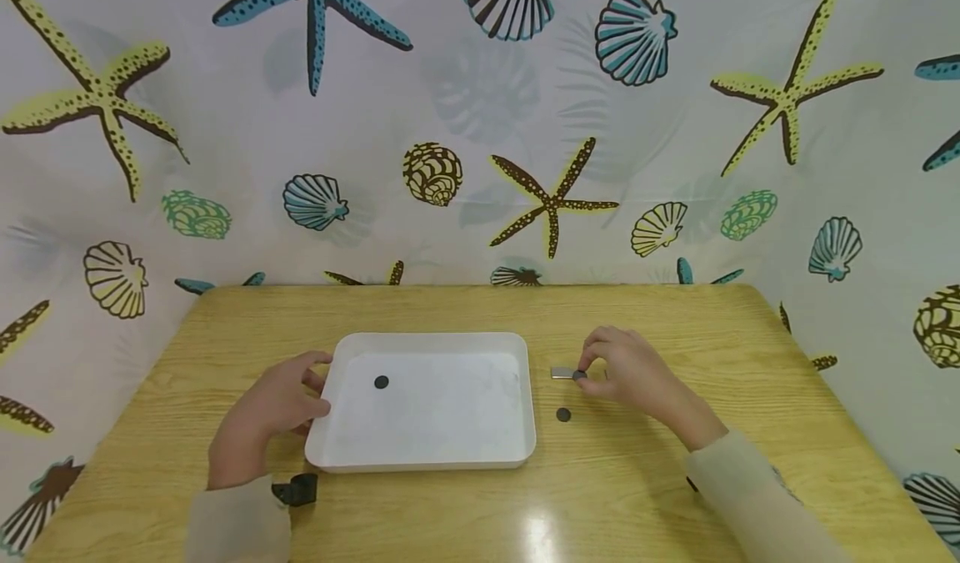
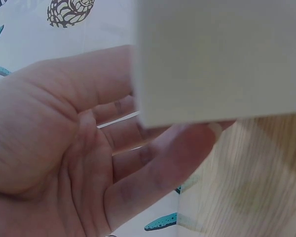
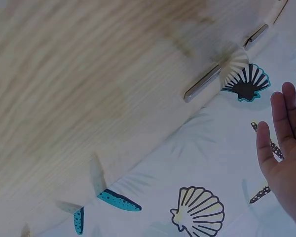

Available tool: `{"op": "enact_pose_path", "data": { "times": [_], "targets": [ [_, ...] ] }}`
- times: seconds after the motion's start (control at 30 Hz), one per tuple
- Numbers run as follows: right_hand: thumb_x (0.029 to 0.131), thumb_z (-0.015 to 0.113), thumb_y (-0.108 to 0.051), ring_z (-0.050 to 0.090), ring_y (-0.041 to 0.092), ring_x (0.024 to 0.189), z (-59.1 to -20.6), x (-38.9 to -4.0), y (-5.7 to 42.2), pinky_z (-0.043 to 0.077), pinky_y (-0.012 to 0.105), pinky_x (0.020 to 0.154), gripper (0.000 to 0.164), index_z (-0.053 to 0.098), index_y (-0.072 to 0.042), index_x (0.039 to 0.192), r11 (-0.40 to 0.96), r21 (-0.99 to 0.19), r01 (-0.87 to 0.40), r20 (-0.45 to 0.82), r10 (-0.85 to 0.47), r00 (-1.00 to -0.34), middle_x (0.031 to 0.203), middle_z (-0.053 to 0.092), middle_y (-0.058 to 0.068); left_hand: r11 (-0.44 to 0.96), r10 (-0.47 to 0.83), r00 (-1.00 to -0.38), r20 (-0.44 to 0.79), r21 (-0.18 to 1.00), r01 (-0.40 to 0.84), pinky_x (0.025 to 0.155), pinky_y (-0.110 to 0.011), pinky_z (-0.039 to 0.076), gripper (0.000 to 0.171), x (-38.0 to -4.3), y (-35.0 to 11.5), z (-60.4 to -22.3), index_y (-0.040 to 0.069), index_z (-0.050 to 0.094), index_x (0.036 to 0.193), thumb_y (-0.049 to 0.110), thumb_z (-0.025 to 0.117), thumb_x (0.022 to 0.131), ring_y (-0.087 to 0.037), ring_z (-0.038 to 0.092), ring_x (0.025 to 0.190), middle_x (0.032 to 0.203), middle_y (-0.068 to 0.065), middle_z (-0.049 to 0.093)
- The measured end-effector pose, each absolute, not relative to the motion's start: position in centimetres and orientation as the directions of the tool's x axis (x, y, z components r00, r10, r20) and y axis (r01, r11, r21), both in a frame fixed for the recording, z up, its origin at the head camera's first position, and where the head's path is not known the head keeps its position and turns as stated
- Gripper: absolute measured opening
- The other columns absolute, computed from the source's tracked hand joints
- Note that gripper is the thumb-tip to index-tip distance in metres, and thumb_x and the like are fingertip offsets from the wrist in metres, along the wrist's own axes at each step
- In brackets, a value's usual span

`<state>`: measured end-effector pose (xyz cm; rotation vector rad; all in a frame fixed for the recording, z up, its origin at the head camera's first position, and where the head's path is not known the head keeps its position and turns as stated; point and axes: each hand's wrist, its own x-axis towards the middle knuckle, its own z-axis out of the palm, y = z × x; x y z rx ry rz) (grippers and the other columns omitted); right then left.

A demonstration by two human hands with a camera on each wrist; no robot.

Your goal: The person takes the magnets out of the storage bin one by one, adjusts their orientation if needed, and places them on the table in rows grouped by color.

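Sitting closest on the wooden table [image 1: 615, 496]: a small black clip [image 1: 297, 490], just in front of the white tray [image 1: 420, 454]. Lying loose right of the tray, a dark round disc [image 1: 563, 414]. Left hand [image 1: 264, 417] resting against the tray's left edge, fingers relaxed and spread. Inside the tray, another disc [image 1: 381, 382] sitting alone. A bit further back, right hand [image 1: 626, 373] pinching a third disc [image 1: 579, 374], fingertips together, right at a small silver bar [image 1: 560, 372]. Hanging behind it all, a seashell curtain [image 1: 480, 129].
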<state>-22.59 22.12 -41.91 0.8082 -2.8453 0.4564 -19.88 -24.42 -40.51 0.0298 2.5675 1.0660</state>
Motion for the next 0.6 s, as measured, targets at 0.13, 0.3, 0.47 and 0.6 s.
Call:
{"op": "enact_pose_path", "data": {
  "times": [0.13, 0.3, 0.47, 0.6],
  "targets": [
    [0.086, 0.082, -0.025, 0.064, 0.023, 0.107, -42.3, -22.3, 23.0, 0.051, 0.053, 0.097, 0.01, 0.073, -0.022, 0.082, 0.815, -0.268, -0.514, 0.201, -0.475, -0.857, 0.108, 0.068, 0.0, 0.716, 0.156, -0.935, -0.32, 0.688, -0.116, 0.069, -0.04, 0.064, 0.074, -20.0, -24.4, -40.4, -0.007, 0.028, 0.156, -0.003, 0.065, 0.091, -0.027, 0.071, 0.081, 0.13, -0.037, 0.055],
    [0.088, 0.081, -0.025, 0.064, 0.023, 0.105, -42.9, -21.9, 23.8, 0.051, 0.055, 0.095, 0.009, 0.074, -0.022, 0.084, 0.812, -0.269, -0.517, 0.191, -0.481, -0.855, 0.108, 0.068, 0.0, 0.716, 0.155, -0.936, -0.316, 0.689, -0.114, 0.069, -0.04, 0.063, 0.074, -20.1, -24.5, -40.6, -0.006, 0.029, 0.156, -0.003, 0.064, 0.091, -0.026, 0.071, 0.082, 0.13, -0.036, 0.055],
    [0.087, 0.081, -0.026, 0.064, 0.021, 0.104, -43.6, -21.6, 24.3, 0.051, 0.051, 0.092, 0.009, 0.073, -0.024, 0.084, 0.816, -0.258, -0.517, 0.177, -0.486, -0.856, 0.108, 0.068, -0.003, 0.708, 0.162, -0.937, -0.311, 0.698, -0.109, 0.068, -0.039, 0.063, 0.075, -20.1, -24.6, -40.8, -0.007, 0.028, 0.156, -0.003, 0.064, 0.09, -0.026, 0.071, 0.082, 0.13, -0.036, 0.055],
    [0.087, 0.081, -0.026, 0.064, 0.02, 0.103, -44.0, -21.4, 24.4, 0.05, 0.047, 0.09, 0.01, 0.072, -0.025, 0.083, 0.813, -0.256, -0.523, 0.17, -0.494, -0.852, 0.106, 0.067, -0.005, 0.708, 0.162, -0.937, -0.31, 0.698, -0.108, 0.068, -0.039, 0.063, 0.075, -20.0, -24.6, -40.8, -0.007, 0.028, 0.156, -0.003, 0.064, 0.09, -0.026, 0.071, 0.081, 0.131, -0.037, 0.055]
  ]
}}
